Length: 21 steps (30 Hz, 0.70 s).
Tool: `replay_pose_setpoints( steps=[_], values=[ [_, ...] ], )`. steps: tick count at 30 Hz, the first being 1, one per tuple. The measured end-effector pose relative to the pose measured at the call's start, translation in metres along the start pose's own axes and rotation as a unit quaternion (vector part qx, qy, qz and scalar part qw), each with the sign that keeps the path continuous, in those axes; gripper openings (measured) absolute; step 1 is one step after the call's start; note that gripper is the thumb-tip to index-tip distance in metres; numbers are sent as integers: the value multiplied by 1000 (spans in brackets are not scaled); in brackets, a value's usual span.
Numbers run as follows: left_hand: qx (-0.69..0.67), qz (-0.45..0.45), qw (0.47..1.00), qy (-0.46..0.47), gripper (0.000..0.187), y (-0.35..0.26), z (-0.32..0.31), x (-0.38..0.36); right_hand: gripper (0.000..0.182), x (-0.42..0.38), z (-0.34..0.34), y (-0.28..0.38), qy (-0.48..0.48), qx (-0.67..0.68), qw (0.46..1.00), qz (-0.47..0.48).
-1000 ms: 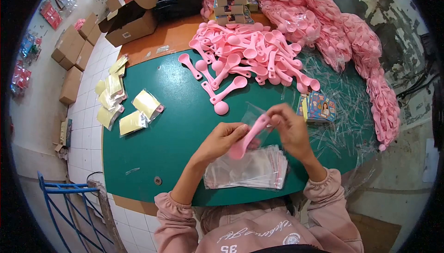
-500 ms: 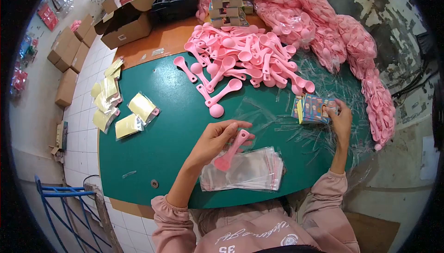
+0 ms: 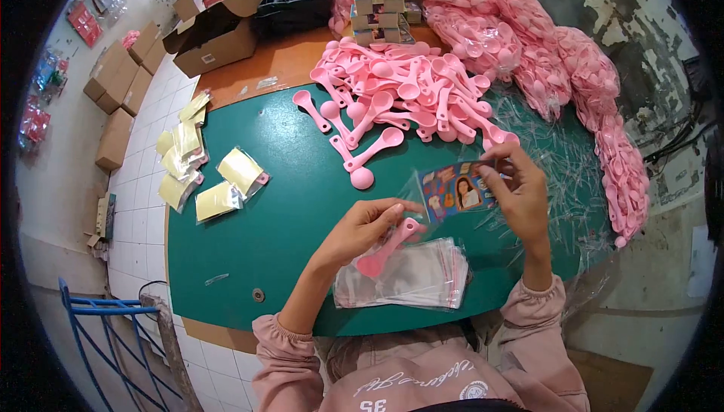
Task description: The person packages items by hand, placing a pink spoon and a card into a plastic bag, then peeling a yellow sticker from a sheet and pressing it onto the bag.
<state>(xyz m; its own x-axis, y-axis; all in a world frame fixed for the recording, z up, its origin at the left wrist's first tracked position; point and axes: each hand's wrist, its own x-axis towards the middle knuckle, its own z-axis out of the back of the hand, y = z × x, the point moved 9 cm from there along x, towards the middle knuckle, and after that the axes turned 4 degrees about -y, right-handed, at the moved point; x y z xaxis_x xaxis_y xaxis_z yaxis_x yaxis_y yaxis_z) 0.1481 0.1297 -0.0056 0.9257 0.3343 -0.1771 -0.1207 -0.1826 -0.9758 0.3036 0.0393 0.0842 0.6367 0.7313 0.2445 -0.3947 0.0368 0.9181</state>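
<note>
My left hand (image 3: 363,229) is closed, thumb against fingers, on a clear plastic bag with a pink measuring spoon (image 3: 388,250); the spoon's handle points up and right. Pinched in my right hand (image 3: 522,199) is a colourful printed card (image 3: 457,190) with a picture of a person on it. The card's left end overlaps the clear film just above my left fingers. Under the spoon, close to the table's front edge, lies a stack of clear plastic bags (image 3: 422,280). Past both hands spreads a large heap of pink measuring spoons (image 3: 411,91).
Several filled packets with yellow cards (image 3: 243,171) lie on the green table (image 3: 286,246) at the left. Big bags of pink spoons (image 3: 539,65) line the right side, near scattered plastic strips (image 3: 562,178). Bundled card stacks (image 3: 377,1) and an open cardboard box (image 3: 215,46) stand behind.
My right hand has moved left and towards me from the cards at the right, bringing a printed card to the bag in my left hand. The left hand keeps hold of the spoon.
</note>
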Motion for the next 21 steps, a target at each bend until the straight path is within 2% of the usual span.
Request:
replay_pose_setpoints(
  steps=[1,2,4,5,7,11,13,14,16,17,19,20,21],
  values=[
    [-1,-1,1000,-2,39,-1,0,-1,9,0,-4,7,30,-76,996,39],
    [-10,-3,1000,-5,38,-3,-2,-1,9,2,-4,5,32,-76,996,40],
    [-20,-5,1000,-7,38,-6,-2,-1,9,5,6,6,-31,-40,996,79],
    [-12,-6,1000,-3,38,-7,-3,-1,9,7,6,7,-30,-41,996,78],
    [-3,-7,1000,2,38,-6,-5,-2,10,9,21,1,-107,-17,994,12],
    [-6,-1,1000,-9,37,-7,-4,-2,10,5,8,-3,-61,-39,997,29],
    [-18,2,1000,-13,37,-6,-3,-3,10,3,-3,-10,-3,83,997,-3],
    [-10,-2,1000,-12,36,-6,-2,-2,10,5,-3,-12,-3,83,997,-2],
    [-3,-5,1000,-10,36,-7,-1,-2,12,6,23,-12,-142,21,989,29],
    [-7,-1,1000,0,35,-8,-2,-3,12,7,27,-17,-142,21,989,29],
    [-11,2,1000,9,34,-7,-2,-3,14,11,26,-22,-106,-92,990,18],
    [-6,10,1000,11,34,-4,-1,-3,14,9,23,-22,-106,-92,990,18],
    [-2,17,1000,14,34,-1,-1,-2,14,5,13,-18,-80,3,997,15]
  ],
)
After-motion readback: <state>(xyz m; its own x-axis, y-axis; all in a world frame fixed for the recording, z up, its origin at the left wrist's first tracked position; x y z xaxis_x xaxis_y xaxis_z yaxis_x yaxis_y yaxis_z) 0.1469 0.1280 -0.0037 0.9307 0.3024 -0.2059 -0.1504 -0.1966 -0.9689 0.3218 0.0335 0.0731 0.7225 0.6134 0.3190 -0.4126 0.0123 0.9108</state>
